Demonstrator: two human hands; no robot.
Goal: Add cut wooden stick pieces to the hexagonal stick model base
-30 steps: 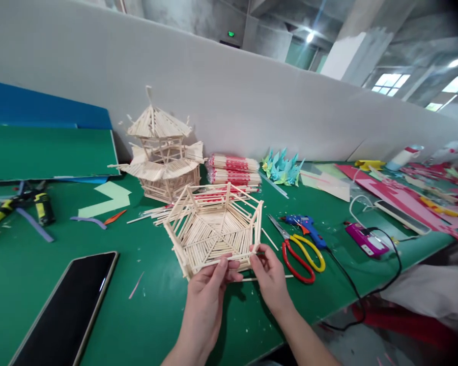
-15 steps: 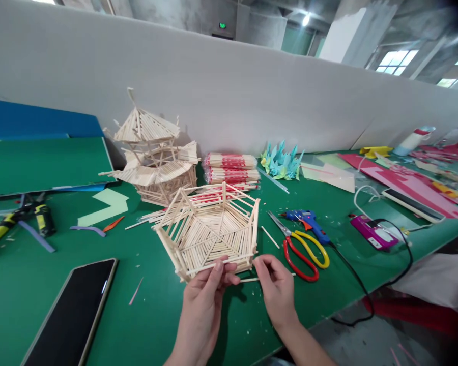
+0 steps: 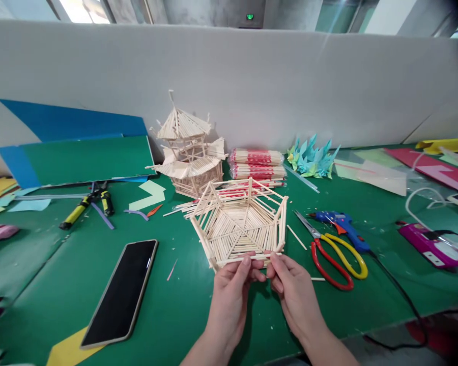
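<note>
A hexagonal basket-like frame of thin wooden sticks point(image 3: 236, 235) lies on the green table, its floor laid with sticks in a web pattern. At its near edge my left hand point(image 3: 231, 292) is closed, thumb and fingers pinching a wooden stick point(image 3: 228, 261) that runs along the rim. Close by on the right, my right hand point(image 3: 295, 290) pinches at the near right corner, its fingertips at the right end of that stick. The fingers partly cover the near rim. A loose stick point(image 3: 318, 279) lies just beyond the right hand.
Scissors point(image 3: 334, 254) and a blue glue gun point(image 3: 341, 226) lie at the right, near a purple device point(image 3: 435, 246). Behind stand a stick pagoda point(image 3: 191, 162), bundled sticks point(image 3: 256, 163) and folded paper point(image 3: 315, 158). Leftward are a phone point(image 3: 122, 290) and pliers point(image 3: 86, 206).
The view has turned left, so everything sits further right in the picture. My right hand has come closer to my left hand, up to the frame's near rim.
</note>
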